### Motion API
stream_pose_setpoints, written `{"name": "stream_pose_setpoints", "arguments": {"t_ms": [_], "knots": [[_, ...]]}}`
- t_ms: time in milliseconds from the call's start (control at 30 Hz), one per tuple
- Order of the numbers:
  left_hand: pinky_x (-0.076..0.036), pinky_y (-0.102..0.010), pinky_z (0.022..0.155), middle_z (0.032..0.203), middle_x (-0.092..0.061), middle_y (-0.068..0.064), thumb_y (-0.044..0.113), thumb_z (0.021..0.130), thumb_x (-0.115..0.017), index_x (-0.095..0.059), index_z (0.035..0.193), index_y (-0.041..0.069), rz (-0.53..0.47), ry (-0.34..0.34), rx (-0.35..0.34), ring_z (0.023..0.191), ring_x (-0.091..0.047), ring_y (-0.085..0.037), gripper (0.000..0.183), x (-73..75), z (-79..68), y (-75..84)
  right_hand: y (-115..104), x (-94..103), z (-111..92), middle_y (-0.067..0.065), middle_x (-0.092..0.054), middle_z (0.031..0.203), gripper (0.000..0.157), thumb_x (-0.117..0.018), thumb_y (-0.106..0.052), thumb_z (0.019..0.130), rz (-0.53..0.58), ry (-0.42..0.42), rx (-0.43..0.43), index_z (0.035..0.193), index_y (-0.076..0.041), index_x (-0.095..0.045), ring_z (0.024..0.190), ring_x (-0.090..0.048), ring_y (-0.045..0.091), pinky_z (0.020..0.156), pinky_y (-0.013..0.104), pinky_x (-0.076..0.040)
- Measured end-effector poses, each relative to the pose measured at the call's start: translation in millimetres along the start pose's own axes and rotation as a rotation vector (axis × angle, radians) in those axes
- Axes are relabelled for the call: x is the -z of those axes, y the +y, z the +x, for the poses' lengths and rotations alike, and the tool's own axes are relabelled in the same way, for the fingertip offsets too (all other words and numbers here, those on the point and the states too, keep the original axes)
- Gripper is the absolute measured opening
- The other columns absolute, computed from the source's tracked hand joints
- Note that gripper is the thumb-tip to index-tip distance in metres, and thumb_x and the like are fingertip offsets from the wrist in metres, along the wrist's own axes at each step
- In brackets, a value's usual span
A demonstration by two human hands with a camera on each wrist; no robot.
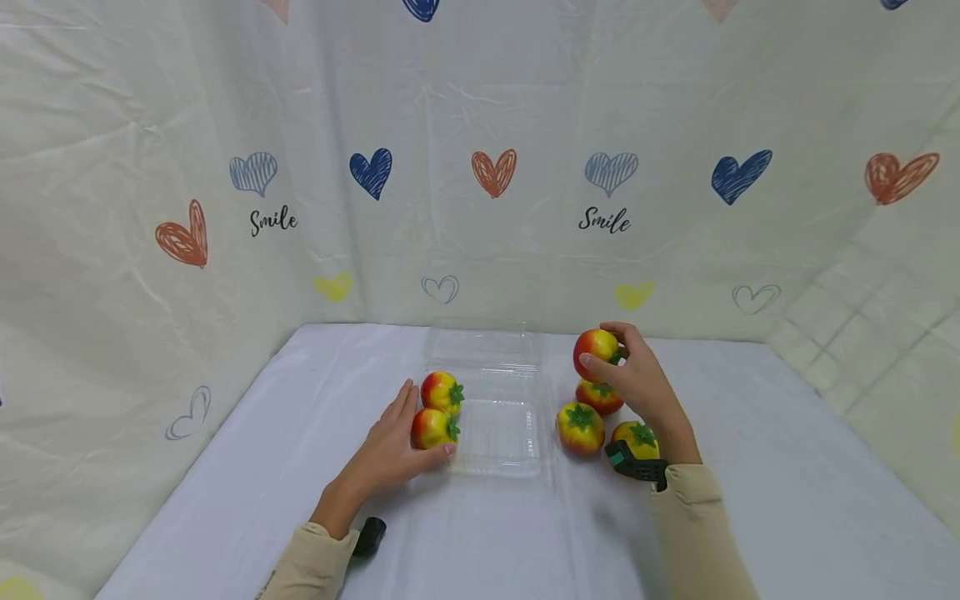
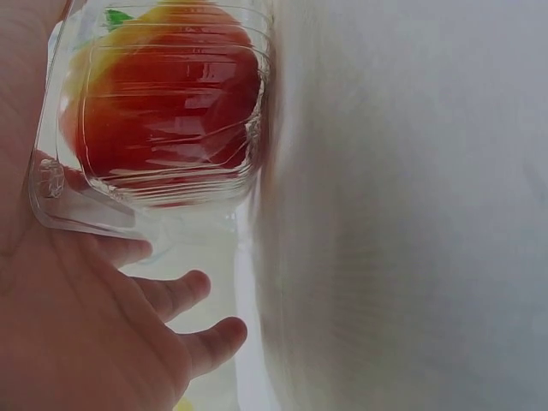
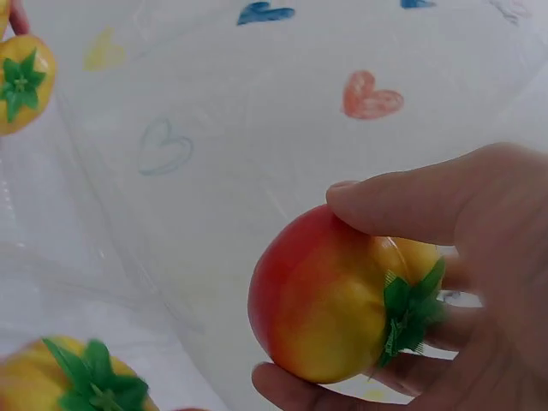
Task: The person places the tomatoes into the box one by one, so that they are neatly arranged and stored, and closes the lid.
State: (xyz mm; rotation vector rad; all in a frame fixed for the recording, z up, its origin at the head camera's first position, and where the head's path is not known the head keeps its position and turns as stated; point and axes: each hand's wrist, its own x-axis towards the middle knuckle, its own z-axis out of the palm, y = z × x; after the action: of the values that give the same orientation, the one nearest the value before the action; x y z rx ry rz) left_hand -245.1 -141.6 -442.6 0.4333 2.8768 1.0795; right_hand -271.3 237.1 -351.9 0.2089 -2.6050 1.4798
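Note:
A clear plastic clamshell box [image 1: 495,468] lies on the table with its lid folded back. Two red-and-yellow persimmon-like fruits with green leafy tops sit along its left side, the rear fruit [image 1: 438,390] behind the front fruit [image 1: 430,428]. My left hand [image 1: 390,446] rests against the box's left wall, fingers extended and thumb along the front corner. In the left wrist view, a fruit [image 2: 171,103] shows through the ribbed plastic. My right hand [image 1: 637,375] holds another such fruit [image 3: 330,300] between thumb and fingers, raised at the box's right, its leafy top towards the palm.
Under and in front of the right hand lie three more fruits: the rear fruit [image 1: 600,397], the front left fruit [image 1: 581,428] and another fruit [image 1: 637,437] partly behind the dark wrist strap [image 1: 633,463]. A white curtain [image 1: 480,100] printed with hearts hangs behind the table.

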Motion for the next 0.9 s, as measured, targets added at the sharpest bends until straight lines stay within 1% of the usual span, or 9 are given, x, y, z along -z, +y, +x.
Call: {"name": "stream_pose_setpoints", "arguments": {"t_ms": [67,167,233,300,400,533,667,767,900], "knots": [[-0.018,-0.068,0.125,0.18,-0.004,-0.012,0.071,0.089,-0.071,-0.01,0.171,0.003,-0.001,0.001,-0.001,0.163,-0.013,-0.038,0.123,0.2,-0.6,-0.3,-3,-7.5,2,0.024,-0.042,0.159,0.076,-0.073,-0.033,0.103,0.005,-0.016,0.014,0.163,-0.007,-0.035,0.142,-0.043,0.047,0.112,0.065,-0.045],[-0.017,-0.067,0.126,0.18,-0.004,-0.011,0.072,0.089,-0.07,-0.01,0.171,0.003,0.004,0.001,0.002,0.163,-0.013,-0.037,0.123,0.7,-0.8,-0.5,-7,-20.4,5,0.023,-0.039,0.16,0.071,-0.073,-0.03,0.102,0.001,-0.031,0.053,0.161,-0.009,-0.041,0.146,-0.039,0.054,0.109,0.068,-0.047],[-0.017,-0.067,0.126,0.18,-0.004,-0.011,0.072,0.089,-0.071,-0.01,0.171,0.003,0.003,0.003,0.001,0.163,-0.013,-0.038,0.123,0.8,-0.8,-0.4,-10,-30.4,8,0.024,-0.038,0.158,0.068,-0.073,-0.027,0.102,0.001,-0.039,0.086,0.16,-0.009,-0.044,0.144,-0.04,0.057,0.106,0.068,-0.049],[-0.018,-0.067,0.125,0.18,-0.005,-0.012,0.071,0.089,-0.071,-0.011,0.171,0.002,0.004,0.003,0.001,0.163,-0.013,-0.038,0.123,0.6,-0.2,-0.7,-13,-40.8,9,0.025,-0.04,0.155,0.066,-0.073,-0.025,0.102,-0.005,-0.046,0.11,0.16,-0.01,-0.045,0.142,-0.042,0.058,0.105,0.067,-0.05],[-0.018,-0.067,0.125,0.18,-0.005,-0.012,0.071,0.089,-0.071,-0.011,0.171,0.002,0.004,0.001,0.001,0.163,-0.013,-0.038,0.123,-0.5,0.4,-1.3,-16,-56.3,12,0.025,-0.043,0.153,0.065,-0.073,-0.023,0.101,-0.009,-0.063,0.123,0.16,-0.011,-0.047,0.139,-0.047,0.056,0.105,0.065,-0.051],[-0.018,-0.067,0.126,0.18,-0.004,-0.011,0.071,0.089,-0.071,-0.011,0.171,0.003,-0.002,-0.002,0.008,0.163,-0.013,-0.038,0.123,-1.0,1.3,-1.5,-21,-76.9,14,0.023,-0.045,0.156,0.066,-0.074,-0.023,0.101,-0.019,-0.079,0.114,0.16,-0.011,-0.047,0.139,-0.049,0.05,0.108,0.062,-0.05],[-0.019,-0.067,0.125,0.18,-0.004,-0.01,0.071,0.089,-0.072,-0.011,0.172,0.004,-0.011,-0.004,0.021,0.163,-0.013,-0.037,0.122,-1.6,1.3,-0.5,-26,-95.7,14,0.023,-0.049,0.152,0.066,-0.076,-0.02,0.1,-0.033,-0.092,0.125,0.159,-0.008,-0.048,0.136,-0.051,0.046,0.108,0.059,-0.051],[-0.02,-0.067,0.125,0.18,-0.005,-0.01,0.071,0.088,-0.072,-0.012,0.172,0.005,-0.01,-0.005,0.029,0.163,-0.014,-0.037,0.122,-1.5,1.1,0.0,-27,-106.6,14,0.024,-0.052,0.147,0.064,-0.076,-0.016,0.099,-0.036,-0.103,0.147,0.156,-0.005,-0.049,0.132,-0.054,0.045,0.108,0.059,-0.051],[-0.021,-0.068,0.124,0.18,-0.005,-0.009,0.073,0.087,-0.072,-0.012,0.172,0.006,-0.014,0.0,0.027,0.162,-0.015,-0.037,0.124,-0.5,1.5,-0.4,-26,-118.7,15,0.023,-0.055,0.146,0.061,-0.077,-0.013,0.098,-0.045,-0.116,0.167,0.153,-0.003,-0.052,0.129,-0.056,0.042,0.109,0.059,-0.051]]}}
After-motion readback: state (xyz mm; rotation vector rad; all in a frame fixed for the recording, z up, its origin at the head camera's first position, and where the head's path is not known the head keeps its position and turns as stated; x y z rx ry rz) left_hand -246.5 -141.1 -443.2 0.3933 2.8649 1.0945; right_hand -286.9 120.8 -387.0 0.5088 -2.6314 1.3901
